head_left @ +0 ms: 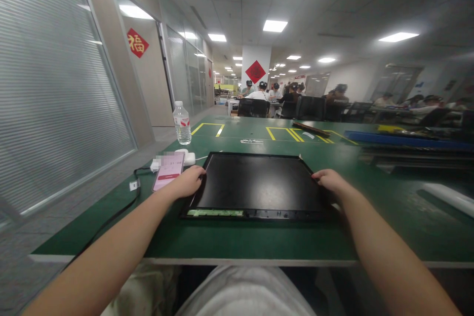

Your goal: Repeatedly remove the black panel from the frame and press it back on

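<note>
A black flat display panel (pixel 259 182) lies face up on the green table in front of me. A green strip (pixel 215 213) shows along the left part of its near edge. My left hand (pixel 190 181) grips the panel's left edge, fingers curled round the frame. On the opposite side, my right hand (pixel 331 181) pinches the right edge between thumb and fingers. The undersides of both grips are hidden by the frame. Just left of my left hand lies a phone (pixel 170 173) with a lit pink screen.
Behind the phone stand a water bottle (pixel 181 123) and a white adapter (pixel 188 157) with cables. Yellow tape (pixel 222 130) marks the green tabletop (pixel 244 241). At right are a blue bar (pixel 400 140) and a white bar (pixel 450 198). People sit at tables farther back.
</note>
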`<state>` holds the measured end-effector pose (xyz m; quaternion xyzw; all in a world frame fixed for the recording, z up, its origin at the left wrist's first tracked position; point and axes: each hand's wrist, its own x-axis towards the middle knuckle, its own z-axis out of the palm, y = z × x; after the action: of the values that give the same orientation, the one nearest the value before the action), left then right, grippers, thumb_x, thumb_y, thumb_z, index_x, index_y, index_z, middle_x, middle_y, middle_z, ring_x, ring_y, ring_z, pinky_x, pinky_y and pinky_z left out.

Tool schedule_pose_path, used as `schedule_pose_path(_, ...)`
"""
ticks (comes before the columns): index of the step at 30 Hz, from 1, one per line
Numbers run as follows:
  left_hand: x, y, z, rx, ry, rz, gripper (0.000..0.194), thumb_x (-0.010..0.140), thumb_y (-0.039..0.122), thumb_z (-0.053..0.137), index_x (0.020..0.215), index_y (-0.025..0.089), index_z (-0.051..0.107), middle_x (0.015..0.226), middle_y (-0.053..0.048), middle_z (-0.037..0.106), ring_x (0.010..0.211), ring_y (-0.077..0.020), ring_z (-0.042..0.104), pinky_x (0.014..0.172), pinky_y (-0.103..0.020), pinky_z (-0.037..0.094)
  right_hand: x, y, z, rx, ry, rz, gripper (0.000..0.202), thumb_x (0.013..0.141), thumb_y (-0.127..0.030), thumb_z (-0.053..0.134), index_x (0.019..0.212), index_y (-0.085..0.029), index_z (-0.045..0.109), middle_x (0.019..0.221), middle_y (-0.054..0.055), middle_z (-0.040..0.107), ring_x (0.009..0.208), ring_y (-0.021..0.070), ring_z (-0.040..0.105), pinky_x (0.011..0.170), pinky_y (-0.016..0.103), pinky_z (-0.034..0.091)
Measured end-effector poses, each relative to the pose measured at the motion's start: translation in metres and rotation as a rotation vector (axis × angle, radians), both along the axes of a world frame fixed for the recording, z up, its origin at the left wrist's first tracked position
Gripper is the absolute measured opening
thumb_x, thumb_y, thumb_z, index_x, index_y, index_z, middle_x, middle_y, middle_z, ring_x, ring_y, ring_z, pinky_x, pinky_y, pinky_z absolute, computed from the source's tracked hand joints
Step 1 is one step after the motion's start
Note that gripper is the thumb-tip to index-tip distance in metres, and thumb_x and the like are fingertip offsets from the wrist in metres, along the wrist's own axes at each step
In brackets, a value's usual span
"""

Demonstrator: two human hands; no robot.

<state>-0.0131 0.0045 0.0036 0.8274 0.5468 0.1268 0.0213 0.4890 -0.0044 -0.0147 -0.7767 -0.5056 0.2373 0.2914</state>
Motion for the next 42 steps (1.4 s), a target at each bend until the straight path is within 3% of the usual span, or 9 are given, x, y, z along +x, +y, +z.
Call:
schedule_pose_path(6,0.006,-0.005,0.004,-0.036,0.0,0.046,0.043,0.08,0.009,0.044,0.115,0.012,0.07,0.125,-0.016,0.069,0.122,-0.0255,0.062,0.109,-0.033,0.043,0.002,0.003,-0.005,0.014,0.052,-0.034,0.041,0.062,0.004,0.055,0.092,-0.012,0.078,0.084,0.008,0.076,0.076,0.0195,0.07,0.073,0.026,0.051)
schedule_pose_path(11,0.006,-0.009,0.008,-0.126,-0.046,0.078,0.045,0.083,0.011,0.044,0.122,0.011,0.067,0.129,-0.016,0.068,0.123,-0.0268,0.062,0.107,-0.034,0.043,-0.006,-0.001,0.002,0.012,-0.061,-0.024,0.036,0.063,0.003,0.056,0.087,-0.014,0.078,0.088,0.009,0.076,0.083,0.0212,0.069,0.077,0.026,0.05)
schedule_pose_path(20,0.002,-0.007,0.008,-0.185,-0.278,0.129,0.048,0.076,0.013,0.051,0.117,0.022,0.072,0.123,-0.008,0.073,0.11,-0.0287,0.068,0.095,-0.036,0.05,-0.015,-0.007,0.01,0.012,-0.14,-0.032,0.033,0.067,0.001,0.056,0.086,-0.014,0.078,0.097,0.011,0.076,0.092,0.0233,0.069,0.08,0.027,0.049)
schedule_pose_path(23,0.001,-0.006,0.007,-0.2,-0.428,0.131,0.049,0.067,0.011,0.055,0.109,0.023,0.076,0.111,-0.007,0.076,0.101,-0.0303,0.07,0.088,-0.037,0.053,-0.015,-0.007,0.01,0.014,-0.138,-0.03,0.032,0.068,0.001,0.056,0.085,-0.015,0.077,0.095,0.01,0.076,0.091,0.0222,0.069,0.078,0.025,0.049)
schedule_pose_path(27,0.003,-0.007,0.01,-0.298,-0.781,0.148,0.047,0.06,0.01,0.061,0.102,0.02,0.079,0.097,-0.007,0.078,0.088,-0.0293,0.072,0.075,-0.034,0.055,-0.013,-0.006,0.008,0.007,-0.135,-0.02,0.031,0.068,0.0,0.056,0.084,-0.016,0.077,0.095,0.01,0.076,0.09,0.0219,0.069,0.078,0.025,0.049)
schedule_pose_path(33,0.017,-0.017,0.026,-0.532,-1.334,0.29,0.053,0.065,0.003,0.061,0.115,0.016,0.071,0.079,-0.006,0.078,0.057,-0.0207,0.07,0.053,-0.029,0.055,-0.011,-0.004,0.004,0.022,-0.148,-0.023,0.032,0.069,-0.002,0.055,0.087,-0.016,0.077,0.096,0.011,0.076,0.091,0.0222,0.07,0.079,0.026,0.05)
schedule_pose_path(38,0.024,-0.02,0.032,-0.512,-1.534,0.332,0.044,0.066,-0.005,0.056,0.102,0.017,0.071,0.076,-0.003,0.077,0.054,-0.0185,0.07,0.048,-0.027,0.056,-0.009,-0.002,0.003,0.025,-0.185,-0.009,0.032,0.067,-0.001,0.055,0.086,-0.015,0.077,0.096,0.011,0.076,0.091,0.0226,0.07,0.079,0.026,0.05)
schedule_pose_path(42,0.025,-0.016,0.029,-0.532,-1.605,0.386,0.043,0.073,-0.003,0.056,0.109,0.017,0.065,0.067,-0.002,0.073,0.049,-0.019,0.069,0.046,-0.028,0.056,-0.008,-0.001,0.0,0.024,-0.177,-0.018,0.033,0.068,-0.002,0.055,0.089,-0.015,0.077,0.092,0.011,0.076,0.084,0.0218,0.07,0.076,0.027,0.051)
